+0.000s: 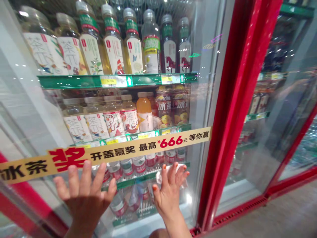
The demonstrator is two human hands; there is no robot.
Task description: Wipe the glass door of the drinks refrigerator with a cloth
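Observation:
My left hand point(85, 195) lies flat against the glass door point(200, 109) of a drinks fridge, fingers spread, just under a yellow banner sticker point(106, 153) with red and black print. My right hand point(169, 191) presses a white cloth point(160, 175) onto the glass lower down, near the door's right side, with its fingers spread over the cloth. Behind the glass stand rows of tea bottles point(114, 43) on green-edged shelves point(111, 80), an orange juice bottle point(145, 112) and small water bottles point(138, 163) below.
A red door frame point(230, 109) runs up the right of the glass. A second glass fridge door point(279, 99) with more drinks stands to the right. Grey floor point(284, 218) shows at the lower right.

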